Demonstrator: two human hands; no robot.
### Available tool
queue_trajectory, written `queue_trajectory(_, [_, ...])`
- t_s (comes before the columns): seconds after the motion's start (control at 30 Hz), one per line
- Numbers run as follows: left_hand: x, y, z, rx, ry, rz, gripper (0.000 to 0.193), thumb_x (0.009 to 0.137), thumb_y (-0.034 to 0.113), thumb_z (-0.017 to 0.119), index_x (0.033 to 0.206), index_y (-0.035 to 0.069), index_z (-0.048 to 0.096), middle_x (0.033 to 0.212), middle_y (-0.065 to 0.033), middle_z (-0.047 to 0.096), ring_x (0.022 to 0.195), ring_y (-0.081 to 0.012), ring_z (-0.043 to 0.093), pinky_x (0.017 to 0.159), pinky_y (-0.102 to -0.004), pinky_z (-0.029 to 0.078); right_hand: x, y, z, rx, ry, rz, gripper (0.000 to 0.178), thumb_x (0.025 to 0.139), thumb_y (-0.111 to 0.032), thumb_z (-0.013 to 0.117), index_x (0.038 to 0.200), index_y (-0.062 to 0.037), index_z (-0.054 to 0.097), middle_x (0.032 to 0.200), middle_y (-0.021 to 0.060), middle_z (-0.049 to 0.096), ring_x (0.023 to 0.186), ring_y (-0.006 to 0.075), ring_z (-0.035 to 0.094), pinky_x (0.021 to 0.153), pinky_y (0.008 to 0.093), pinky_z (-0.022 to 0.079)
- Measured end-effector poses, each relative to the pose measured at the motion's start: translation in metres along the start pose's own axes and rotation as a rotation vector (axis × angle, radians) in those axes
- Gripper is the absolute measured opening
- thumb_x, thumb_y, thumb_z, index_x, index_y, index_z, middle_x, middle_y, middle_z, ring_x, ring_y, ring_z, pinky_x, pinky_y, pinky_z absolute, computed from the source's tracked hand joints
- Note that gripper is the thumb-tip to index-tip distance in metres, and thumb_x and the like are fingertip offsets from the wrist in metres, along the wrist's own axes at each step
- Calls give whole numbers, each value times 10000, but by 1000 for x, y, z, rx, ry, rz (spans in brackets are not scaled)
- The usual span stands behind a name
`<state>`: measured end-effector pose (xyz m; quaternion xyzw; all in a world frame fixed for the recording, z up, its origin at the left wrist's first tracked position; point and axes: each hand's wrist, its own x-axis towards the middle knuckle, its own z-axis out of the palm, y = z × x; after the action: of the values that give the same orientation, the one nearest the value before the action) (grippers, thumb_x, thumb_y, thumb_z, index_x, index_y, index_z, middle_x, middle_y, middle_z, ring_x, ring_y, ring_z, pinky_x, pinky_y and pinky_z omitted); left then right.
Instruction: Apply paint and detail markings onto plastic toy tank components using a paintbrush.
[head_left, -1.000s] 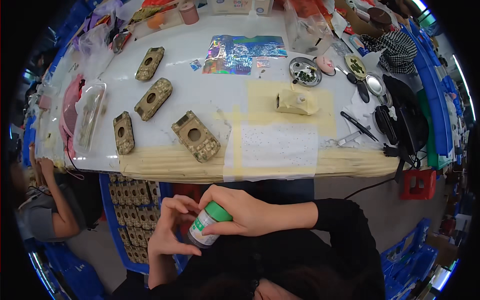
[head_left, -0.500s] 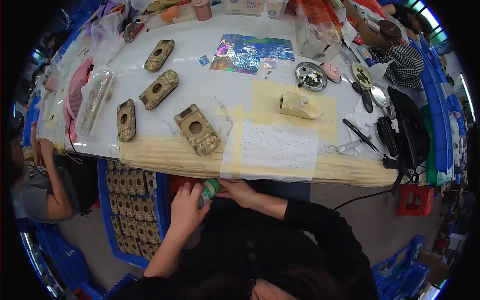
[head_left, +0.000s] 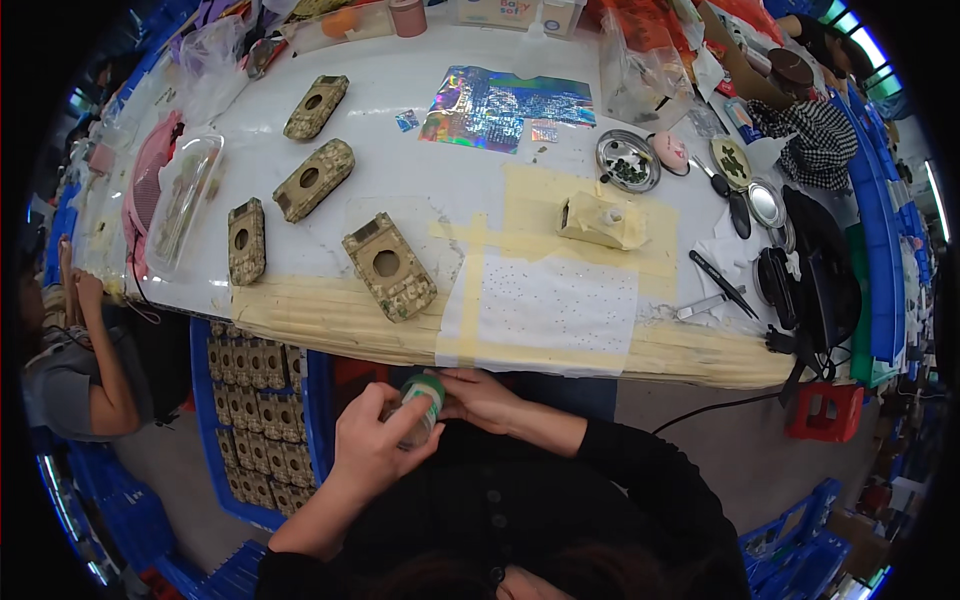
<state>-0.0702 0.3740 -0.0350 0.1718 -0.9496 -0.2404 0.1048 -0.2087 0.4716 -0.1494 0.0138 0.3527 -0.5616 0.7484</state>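
Below the table's front edge, my left hand (head_left: 372, 440) grips a small clear bottle with a green cap (head_left: 426, 388), its fingers wrapped round the body. My right hand (head_left: 485, 402) is closed beside the cap, its fingertips partly hidden behind the bottle; whether they hold anything does not show. On the table above my hands lies a tan camouflage tank hull (head_left: 388, 266) with a round hole in its top. Several similar hulls, among them one small tank hull (head_left: 246, 241), lie further left.
A blue crate (head_left: 318, 420) of tank hulls stands below at left. A dotted white sheet (head_left: 545, 305) is taped at the table edge. Beyond it are a taped block (head_left: 602, 220), a round metal dish (head_left: 628, 160), tweezers (head_left: 722, 282) and holographic foil (head_left: 505, 105). A person (head_left: 85, 370) sits at left.
The bottle and both hands have shifted slightly down the picture. My left fingers now cover more of the bottle's side. The table things shift slightly as my view moves.
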Motion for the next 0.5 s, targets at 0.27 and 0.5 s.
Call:
queue_trajectory(0.27, [7,-6,14,-14,-60,-218,348,678,214,774,973,103,624,971,-123,565,776,-307,625,656,-389,525,16,-4,-7,-50,33,70,266,1000,-184,429,1216,-62,525,1188,101,579,1040,204,611,892,346,528])
queue_trajectory(0.5, [-7,-47,34,-430,77,-335,462,697,194,791,1049,33,539,965,-137,598,842,-258,634,740,-344,513,5,2,-26,-122,116,-205,321,893,-66,628,1205,-27,560,1150,100,603,1027,197,619,882,303,524])
